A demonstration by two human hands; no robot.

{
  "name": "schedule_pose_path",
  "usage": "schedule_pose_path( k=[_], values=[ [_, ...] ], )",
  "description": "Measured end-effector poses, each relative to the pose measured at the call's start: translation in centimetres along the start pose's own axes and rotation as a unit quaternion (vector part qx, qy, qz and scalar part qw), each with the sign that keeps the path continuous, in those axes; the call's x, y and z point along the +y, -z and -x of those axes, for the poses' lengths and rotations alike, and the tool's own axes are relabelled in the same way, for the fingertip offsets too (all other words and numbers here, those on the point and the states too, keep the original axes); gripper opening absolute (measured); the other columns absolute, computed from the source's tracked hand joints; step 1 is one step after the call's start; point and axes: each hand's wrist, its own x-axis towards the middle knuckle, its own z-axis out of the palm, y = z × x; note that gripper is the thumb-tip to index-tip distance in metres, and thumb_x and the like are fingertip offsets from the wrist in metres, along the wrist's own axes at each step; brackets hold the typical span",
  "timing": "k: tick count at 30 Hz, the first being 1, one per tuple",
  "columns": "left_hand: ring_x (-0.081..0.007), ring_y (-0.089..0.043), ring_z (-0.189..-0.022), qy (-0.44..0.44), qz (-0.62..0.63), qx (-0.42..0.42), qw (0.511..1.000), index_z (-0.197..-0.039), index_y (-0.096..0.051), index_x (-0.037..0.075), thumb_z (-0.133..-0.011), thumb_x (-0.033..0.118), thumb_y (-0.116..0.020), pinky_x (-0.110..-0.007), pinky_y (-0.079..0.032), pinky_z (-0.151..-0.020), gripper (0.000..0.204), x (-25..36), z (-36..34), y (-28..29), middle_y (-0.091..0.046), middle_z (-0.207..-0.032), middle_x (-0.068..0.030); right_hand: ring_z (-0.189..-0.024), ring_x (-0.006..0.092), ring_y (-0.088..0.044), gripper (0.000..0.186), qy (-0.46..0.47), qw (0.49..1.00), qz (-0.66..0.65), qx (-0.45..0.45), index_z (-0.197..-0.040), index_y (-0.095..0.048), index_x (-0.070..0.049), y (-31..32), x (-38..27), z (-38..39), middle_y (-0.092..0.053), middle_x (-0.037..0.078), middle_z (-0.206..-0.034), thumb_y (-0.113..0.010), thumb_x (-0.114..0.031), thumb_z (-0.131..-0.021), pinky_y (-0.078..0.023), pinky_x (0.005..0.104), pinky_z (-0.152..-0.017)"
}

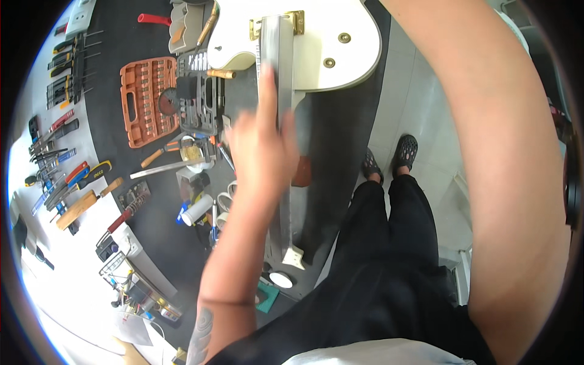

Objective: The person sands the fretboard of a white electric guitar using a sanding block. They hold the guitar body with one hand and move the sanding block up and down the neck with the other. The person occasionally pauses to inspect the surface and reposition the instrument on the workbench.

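A white guitar body (316,36) with gold hardware lies at the top of the head view, its neck running toward me to a white headstock (293,258). A long straight metal bar (278,42) lies lengthwise over the neck and reaches onto the body. My left hand (261,149) is on or just over the bar, slightly blurred, index finger stretched along it and thumb apart; whether it touches is unclear. My right forearm (499,170) rises along the right side past the upper edge, with its hand out of sight.
Left on the dark bench (155,240) lie an orange socket case (137,103), a grey tool case (207,97), files (164,167), a white cylinder (198,208) and a green cloth (267,298). Tool racks (61,85) line the left edge. My legs and sandalled feet (404,152) show on the tiled floor.
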Motion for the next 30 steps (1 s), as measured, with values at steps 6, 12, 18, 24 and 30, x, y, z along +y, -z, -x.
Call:
schedule_pose_path(
  k=[6,12,18,24,30],
  values=[
    [-0.0371,-0.067,-0.078,-0.016,0.033,0.026,0.999,-0.174,-0.032,0.003,-0.093,0.007,-0.077,-0.051,-0.049,-0.081,0.092,-1.0,3.7,-1.5,-0.073,-0.088,-0.019,-0.165,0.0386,-0.033,0.057,-0.002,1.0,-0.012,-0.017,-0.168,-0.048,-0.021,-0.5,0.5,0.4,-0.037,0.012,-0.18,-0.04,-0.035,-0.113,-0.023,0.0657,-0.132],
    [-0.0389,-0.067,-0.083,0.038,0.017,-0.004,0.999,-0.174,-0.033,0.007,-0.095,0.01,-0.075,-0.053,-0.049,-0.085,0.09,0.1,0.2,-0.3,-0.076,-0.097,-0.0228,-0.164,0.039,-0.034,0.057,0.002,1.0,-0.016,0.003,-0.168,-0.049,-0.021,-1.0,0.1,0.1,-0.038,0.013,-0.179,-0.04,-0.036,-0.113,-0.023,0.0654,-0.133],
    [-0.0384,-0.067,-0.076,-0.004,0.044,0.043,0.998,-0.173,-0.036,0.007,-0.095,0.011,-0.075,-0.052,-0.05,-0.073,0.087,-1.2,2.4,-1.4,-0.072,-0.089,-0.0209,-0.164,0.0391,-0.032,0.058,-0.003,1.0,-0.017,-0.013,-0.169,-0.046,-0.021,-0.4,1.1,0.1,-0.037,0.013,-0.179,-0.039,-0.035,-0.113,-0.022,0.065,-0.133],
    [-0.0409,-0.067,-0.072,0.009,0.045,0.045,0.998,-0.172,-0.04,0.009,-0.097,0.013,-0.074,-0.052,-0.052,-0.071,0.083,-2.2,1.1,-0.9,-0.07,-0.081,-0.0216,-0.164,0.0396,-0.034,0.057,0.004,1.0,-0.027,-0.003,-0.167,-0.049,-0.02,-0.9,-0.3,0.4,-0.038,0.013,-0.179,-0.04,-0.034,-0.112,-0.023,0.0655,-0.133],
    [-0.0415,-0.071,-0.075,0.014,0.051,0.037,0.998,-0.173,-0.036,0.009,-0.097,0.013,-0.074,-0.055,-0.056,-0.076,0.085,-2.2,0.0,-0.8,-0.072,-0.085,-0.0238,-0.165,0.0384,-0.031,0.057,-0.006,1.0,-0.009,-0.025,-0.168,-0.049,-0.02,-0.1,0.6,0.3,-0.038,0.012,-0.179,-0.04,-0.034,-0.113,-0.022,0.0642,-0.134]
  ],
)
